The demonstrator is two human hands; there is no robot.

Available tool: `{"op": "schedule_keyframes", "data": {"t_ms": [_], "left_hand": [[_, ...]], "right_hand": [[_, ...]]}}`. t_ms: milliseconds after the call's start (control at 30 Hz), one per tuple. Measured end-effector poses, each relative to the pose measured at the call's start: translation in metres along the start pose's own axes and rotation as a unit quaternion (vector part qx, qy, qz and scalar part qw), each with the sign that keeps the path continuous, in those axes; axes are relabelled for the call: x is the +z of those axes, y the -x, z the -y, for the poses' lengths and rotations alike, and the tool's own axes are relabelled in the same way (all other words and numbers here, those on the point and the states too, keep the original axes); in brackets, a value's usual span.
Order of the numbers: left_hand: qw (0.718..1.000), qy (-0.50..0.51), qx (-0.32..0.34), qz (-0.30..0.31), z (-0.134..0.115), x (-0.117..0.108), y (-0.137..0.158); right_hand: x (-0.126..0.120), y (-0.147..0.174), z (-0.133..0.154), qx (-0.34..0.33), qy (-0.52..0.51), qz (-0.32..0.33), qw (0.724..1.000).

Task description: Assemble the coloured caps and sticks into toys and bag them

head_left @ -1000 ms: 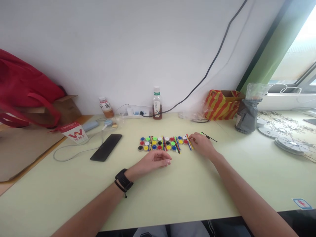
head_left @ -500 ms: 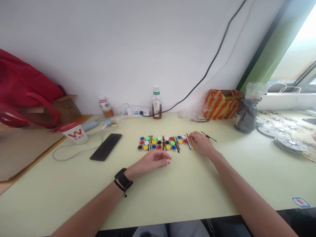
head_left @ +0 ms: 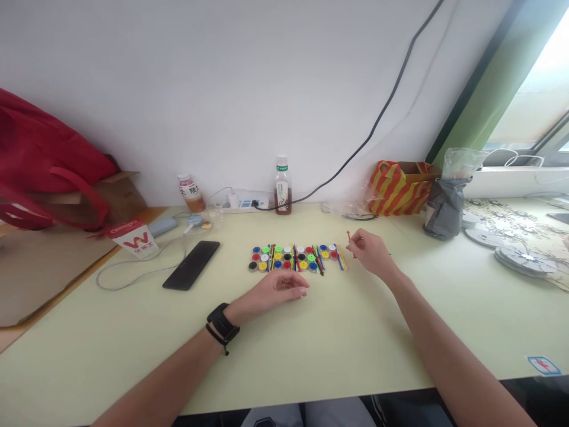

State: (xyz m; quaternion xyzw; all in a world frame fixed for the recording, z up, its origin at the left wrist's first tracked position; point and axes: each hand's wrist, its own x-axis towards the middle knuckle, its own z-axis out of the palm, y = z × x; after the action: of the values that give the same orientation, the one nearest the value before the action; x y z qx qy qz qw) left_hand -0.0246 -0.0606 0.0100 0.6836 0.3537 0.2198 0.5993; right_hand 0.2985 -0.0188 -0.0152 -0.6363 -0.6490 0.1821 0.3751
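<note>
Head view shows a red stick pinched between the fingertips of the right hand, which has been drawn slightly rightward from the rightmost stick bundle, beside which it was held half a second ago. The left hand, unmoved, is kept loosely curled, thumb apart from the fingers. Just beyond it, coloured discs are laid in rows, separated by stick bundles. Farther left, a black phone is placed on the table.
</note>
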Motion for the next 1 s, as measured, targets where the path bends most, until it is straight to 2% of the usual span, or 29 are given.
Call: {"op": "schedule_keyframes", "data": {"t_ms": [67,200,400,767,1000], "left_hand": [[1.000,-0.002,0.000,-0.001,0.000,0.000,0.000],[1.000,-0.001,0.002,-0.002,0.000,0.000,0.000],[1.000,0.003,0.009,-0.002,0.001,0.000,0.000],[1.000,-0.003,0.012,-0.002,0.001,0.000,-0.001],[1.000,0.025,-0.003,-0.011,0.006,0.000,-0.002]], "right_hand": [[0.000,0.002,0.006,0.005,-0.022,0.005,1.000],[0.002,0.006,0.014,-0.052,-0.017,-0.002,0.999],[0.012,0.011,0.016,-0.123,0.063,0.069,0.988],[0.020,0.011,0.015,-0.116,0.098,0.094,0.984],[0.007,0.018,0.035,-0.128,0.028,0.045,0.990]]}}
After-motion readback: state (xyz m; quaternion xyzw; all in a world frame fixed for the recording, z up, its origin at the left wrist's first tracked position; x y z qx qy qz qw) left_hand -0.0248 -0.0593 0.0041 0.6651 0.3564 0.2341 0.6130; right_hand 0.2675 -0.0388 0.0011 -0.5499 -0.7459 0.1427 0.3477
